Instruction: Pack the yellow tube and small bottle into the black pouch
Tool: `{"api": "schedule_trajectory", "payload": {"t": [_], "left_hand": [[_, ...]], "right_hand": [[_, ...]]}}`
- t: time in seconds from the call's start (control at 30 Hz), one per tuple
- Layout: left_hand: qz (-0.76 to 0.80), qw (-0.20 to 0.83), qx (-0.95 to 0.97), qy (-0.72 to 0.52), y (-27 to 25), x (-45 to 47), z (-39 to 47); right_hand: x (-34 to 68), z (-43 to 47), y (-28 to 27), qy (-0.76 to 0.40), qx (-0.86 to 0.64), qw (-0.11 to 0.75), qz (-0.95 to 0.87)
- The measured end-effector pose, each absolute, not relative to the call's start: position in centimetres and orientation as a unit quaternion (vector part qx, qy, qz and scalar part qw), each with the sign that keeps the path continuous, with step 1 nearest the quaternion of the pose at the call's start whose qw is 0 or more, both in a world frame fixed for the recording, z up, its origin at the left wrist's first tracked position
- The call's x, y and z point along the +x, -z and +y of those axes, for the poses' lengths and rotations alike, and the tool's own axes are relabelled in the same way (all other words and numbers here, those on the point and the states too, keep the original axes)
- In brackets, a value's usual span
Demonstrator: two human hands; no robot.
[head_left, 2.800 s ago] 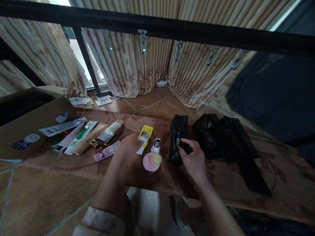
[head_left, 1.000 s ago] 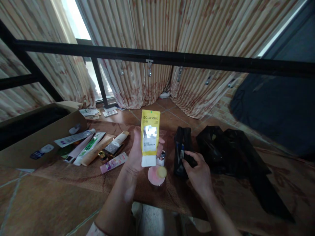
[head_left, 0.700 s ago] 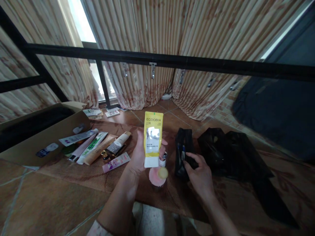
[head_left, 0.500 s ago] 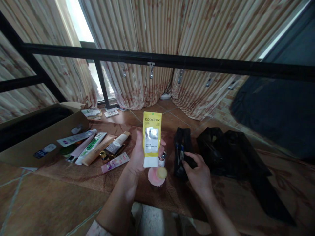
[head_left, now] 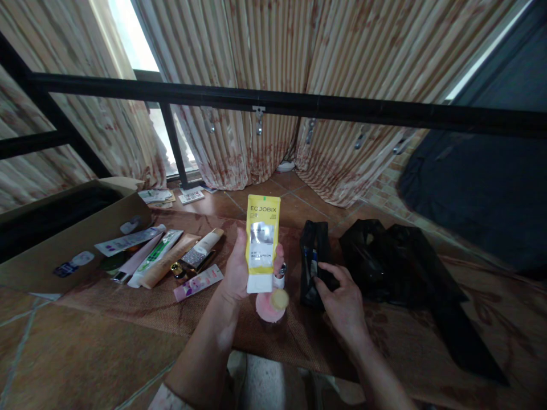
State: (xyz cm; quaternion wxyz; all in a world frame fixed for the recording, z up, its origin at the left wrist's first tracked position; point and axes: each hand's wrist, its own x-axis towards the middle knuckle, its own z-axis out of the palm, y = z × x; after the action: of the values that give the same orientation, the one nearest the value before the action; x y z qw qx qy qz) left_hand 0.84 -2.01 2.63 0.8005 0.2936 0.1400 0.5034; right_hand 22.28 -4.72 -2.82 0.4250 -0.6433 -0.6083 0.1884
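Left fingers (head_left: 278,257) wrapped around yellow tube (head_left: 262,233) (white cap (head_left: 259,283) down), right fingers (head_left: 335,269) pinching black pouch (head_left: 320,236)

I log striped curtains (head_left: 252,51) at 12 o'clock, black rail (head_left: 342,105) crossing in front. At 9, papers (head_left: 156,196) on tiled floor (head_left: 294,196); farther out, cardboard box (head_left: 64,245). At 3, dark blue fabric (head_left: 478,193).
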Motion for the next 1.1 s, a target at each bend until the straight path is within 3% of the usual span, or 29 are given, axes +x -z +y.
{"api": "schedule_trajectory", "payload": {"t": [0.8, 1.1], "left_hand": [[0.160, 0.786, 0.249, -0.543, -2.88, 1.27, -2.31], [0.182, 0.790, 0.306, -0.500, -2.07, 0.96, -1.83]], "right_hand": [[22.06, -4.82, 2.45, -0.189, -0.649, 0.419, -0.606], [22.13, -4.77, 2.74, -0.189, -0.637, 0.428, -0.612]]}}
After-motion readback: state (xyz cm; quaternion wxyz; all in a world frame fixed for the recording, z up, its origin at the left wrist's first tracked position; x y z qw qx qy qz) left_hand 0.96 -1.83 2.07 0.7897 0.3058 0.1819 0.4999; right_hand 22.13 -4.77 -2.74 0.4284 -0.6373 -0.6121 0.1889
